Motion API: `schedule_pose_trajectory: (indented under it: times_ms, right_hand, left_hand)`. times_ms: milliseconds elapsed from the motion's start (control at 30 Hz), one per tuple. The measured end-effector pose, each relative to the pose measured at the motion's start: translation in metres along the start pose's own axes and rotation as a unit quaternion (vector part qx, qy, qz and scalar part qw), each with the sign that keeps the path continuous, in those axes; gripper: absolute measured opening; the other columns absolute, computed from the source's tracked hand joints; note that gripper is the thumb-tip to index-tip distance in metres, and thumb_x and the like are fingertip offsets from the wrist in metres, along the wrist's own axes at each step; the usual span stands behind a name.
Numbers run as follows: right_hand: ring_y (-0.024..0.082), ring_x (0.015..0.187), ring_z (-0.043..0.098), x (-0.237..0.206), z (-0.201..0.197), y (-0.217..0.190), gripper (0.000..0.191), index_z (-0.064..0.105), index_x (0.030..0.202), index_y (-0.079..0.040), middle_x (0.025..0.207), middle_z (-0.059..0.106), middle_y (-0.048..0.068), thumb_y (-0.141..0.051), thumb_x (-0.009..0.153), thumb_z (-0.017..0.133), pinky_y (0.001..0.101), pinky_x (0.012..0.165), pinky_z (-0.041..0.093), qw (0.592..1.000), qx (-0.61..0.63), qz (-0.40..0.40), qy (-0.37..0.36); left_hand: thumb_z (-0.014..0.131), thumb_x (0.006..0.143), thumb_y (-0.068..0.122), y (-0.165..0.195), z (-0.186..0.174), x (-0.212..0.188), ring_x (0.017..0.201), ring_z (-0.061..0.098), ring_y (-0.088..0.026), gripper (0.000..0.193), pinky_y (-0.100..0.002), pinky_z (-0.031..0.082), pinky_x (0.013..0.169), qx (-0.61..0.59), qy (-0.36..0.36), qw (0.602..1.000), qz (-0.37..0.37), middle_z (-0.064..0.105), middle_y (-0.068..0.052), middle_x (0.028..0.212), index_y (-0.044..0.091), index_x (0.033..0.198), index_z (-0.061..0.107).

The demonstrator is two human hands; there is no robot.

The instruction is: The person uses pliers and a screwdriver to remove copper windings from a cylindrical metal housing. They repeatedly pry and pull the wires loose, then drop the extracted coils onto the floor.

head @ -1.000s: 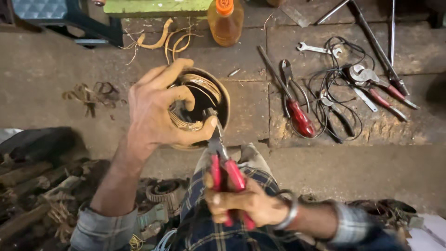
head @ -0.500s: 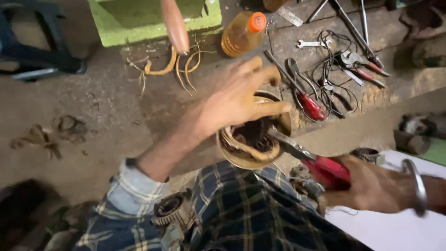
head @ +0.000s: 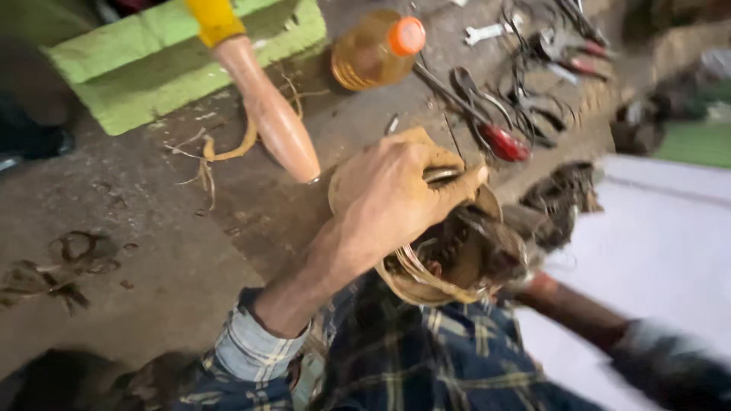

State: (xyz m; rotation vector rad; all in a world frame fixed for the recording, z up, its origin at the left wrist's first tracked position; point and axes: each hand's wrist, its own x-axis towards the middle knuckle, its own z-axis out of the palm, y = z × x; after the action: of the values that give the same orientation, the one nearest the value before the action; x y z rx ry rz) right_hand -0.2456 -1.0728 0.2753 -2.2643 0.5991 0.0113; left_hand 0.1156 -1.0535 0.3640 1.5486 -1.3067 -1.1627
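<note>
Motor stator [head: 449,255] clasped in left hand's [head: 400,194] grip above dusty concrete floor [head: 152,228]; right hand hidden.

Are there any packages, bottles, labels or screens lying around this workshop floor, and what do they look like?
Plastic bottle: lying on the concrete floor near the top centre, beyond the left hand; rounded, clear, amber liquid inside, orange cap.
Green box: top left, flat-topped, light green; whether it is a package is unclear.
No labels, signs or screens can be made out.
</note>
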Motion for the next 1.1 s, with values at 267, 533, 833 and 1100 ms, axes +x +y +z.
schedule_pose_trajectory:
  times_ms: [267, 533, 833, 1100]
  right_hand:
    - [0.021, 0.099, 0.064, -0.004, 0.014, 0.015, 0.042, 0.043, 0.127, -0.005, 0.115, 0.065, 0.006, -0.013, 0.089, 0.061, 0.0307, 0.092, 0.051, 0.968, 0.155, -0.062, 0.186]
    - [0.036, 0.090, 0.052, 0.003, -0.073, -0.046, 0.069, 0.069, 0.134, 0.007, 0.124, 0.067, 0.023, 0.002, 0.066, 0.061, 0.0466, 0.073, 0.041, 0.836, 0.458, 0.219, -0.206]
    - [0.040, 0.135, 0.052, 0.032, -0.046, -0.064, 0.039, 0.057, 0.123, -0.015, 0.145, 0.055, 0.020, -0.013, 0.083, 0.059, 0.0619, 0.106, 0.047, 0.461, 0.834, 0.109, -0.284]
    - [0.024, 0.087, 0.050, 0.024, -0.051, -0.055, 0.068, 0.048, 0.141, -0.004, 0.103, 0.051, 0.012, 0.000, 0.073, 0.047, 0.0429, 0.082, 0.046, 0.420, 0.830, 0.141, -0.340]
  left_hand:
    - [0.072, 0.081, 0.069, 0.005, 0.000, -0.004, 0.086, 0.072, -0.026, 0.065, -0.041, 0.055, 0.066, 0.117, 0.131, 0.983, 0.052, 0.073, -0.012, 0.099, 0.008, 0.103, 0.080]
    - [0.084, 0.050, 0.081, 0.056, 0.052, -0.068, 0.136, 0.039, -0.056, 0.127, -0.070, 0.036, 0.101, 0.276, 0.187, 0.943, -0.002, 0.040, -0.034, 0.151, 0.001, 0.142, 0.049]
    - [0.087, 0.057, 0.050, 0.051, 0.045, -0.073, 0.136, 0.052, -0.037, 0.106, -0.048, 0.040, 0.120, 0.189, 0.191, 0.960, -0.079, 0.054, -0.016, 0.150, 0.012, 0.149, 0.050]
    - [0.091, 0.053, 0.049, 0.057, 0.048, -0.066, 0.146, 0.034, -0.036, 0.117, -0.056, 0.030, 0.114, 0.259, 0.146, 0.951, -0.088, 0.039, -0.014, 0.156, 0.011, 0.153, 0.045]
